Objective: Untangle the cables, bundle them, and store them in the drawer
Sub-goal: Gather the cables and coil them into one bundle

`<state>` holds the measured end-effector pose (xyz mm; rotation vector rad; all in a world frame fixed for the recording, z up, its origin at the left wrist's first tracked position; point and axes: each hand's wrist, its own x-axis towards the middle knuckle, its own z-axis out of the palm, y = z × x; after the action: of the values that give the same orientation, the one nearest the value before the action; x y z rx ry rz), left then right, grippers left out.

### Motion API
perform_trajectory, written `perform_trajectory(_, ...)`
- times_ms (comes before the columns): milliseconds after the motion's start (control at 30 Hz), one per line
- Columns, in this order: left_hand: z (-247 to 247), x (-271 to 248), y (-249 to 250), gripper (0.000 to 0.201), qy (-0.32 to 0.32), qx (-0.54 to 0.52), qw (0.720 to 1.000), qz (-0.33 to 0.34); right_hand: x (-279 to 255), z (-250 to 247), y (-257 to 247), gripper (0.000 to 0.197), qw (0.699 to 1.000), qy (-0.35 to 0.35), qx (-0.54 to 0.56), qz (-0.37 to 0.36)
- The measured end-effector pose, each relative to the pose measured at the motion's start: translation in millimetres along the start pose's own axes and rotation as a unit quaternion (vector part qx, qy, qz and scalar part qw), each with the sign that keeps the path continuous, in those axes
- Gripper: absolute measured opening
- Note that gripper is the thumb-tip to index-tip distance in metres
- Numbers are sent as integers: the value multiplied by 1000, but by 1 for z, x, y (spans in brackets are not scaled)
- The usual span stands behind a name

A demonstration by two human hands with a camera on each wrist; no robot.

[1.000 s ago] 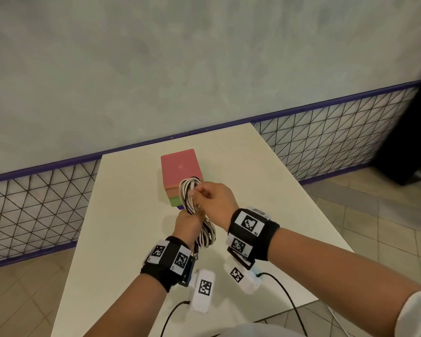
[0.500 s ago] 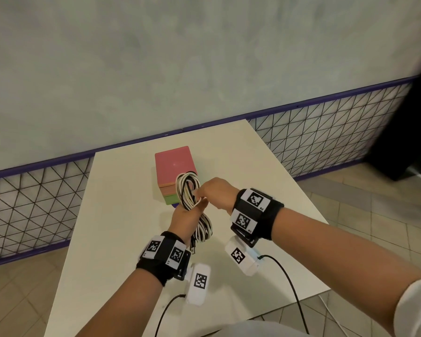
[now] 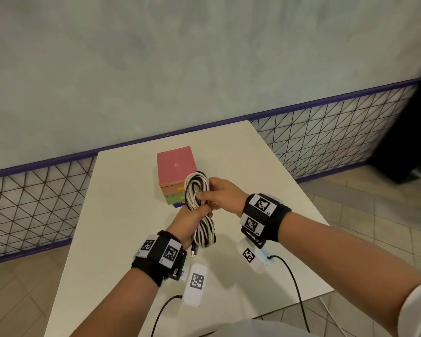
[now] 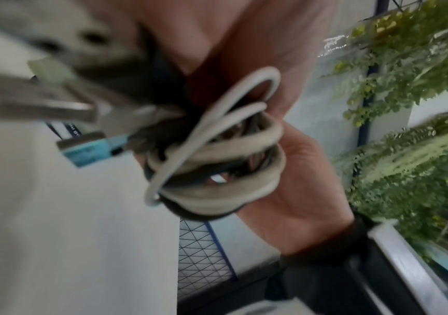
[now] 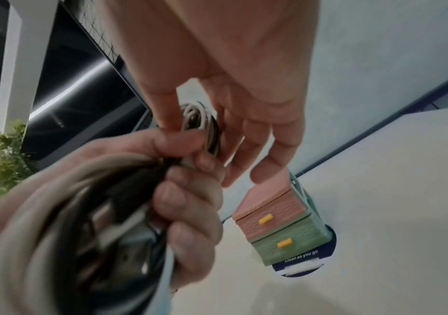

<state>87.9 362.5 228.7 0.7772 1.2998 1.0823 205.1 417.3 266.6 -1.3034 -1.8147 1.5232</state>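
Note:
A bundle of black and white cables hangs coiled above the white table. My left hand grips its middle in a fist, and USB plugs stick out below the coils. From the right, my right hand pinches the upper loops between thumb and fingers. Just behind the bundle stands a small drawer box with a pink drawer over a green one. Both drawers are shut and have yellow handles.
The box stands on a dark round sticker with writing on it. A wire mesh fence and a grey wall run behind the table. Black leads trail from my wrist cameras over the near table edge. A dark object stands at the right.
My right hand has slid from the top of the loops to their right side and its wrist has dropped. The left hand keeps its grip on the bundle.

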Motion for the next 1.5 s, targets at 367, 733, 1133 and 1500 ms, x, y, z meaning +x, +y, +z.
perform_trajectory(367,3,-5,14,19,-9,-30,999,32,-15,1,7,81,973,-124,185,57)
perform_trajectory(733,-1,-4,28,57,4,76,997,-6,-12,22,18,98,958,-216,177,68)
perform_trajectory(1133,-7,-2,32,73,65,162,985,13,-16,38,9,28,976,-89,191,49)
perform_trajectory(1500,-19,-15,79,57,29,-14,989,146,-20,26,0,13,976,-115,174,55)
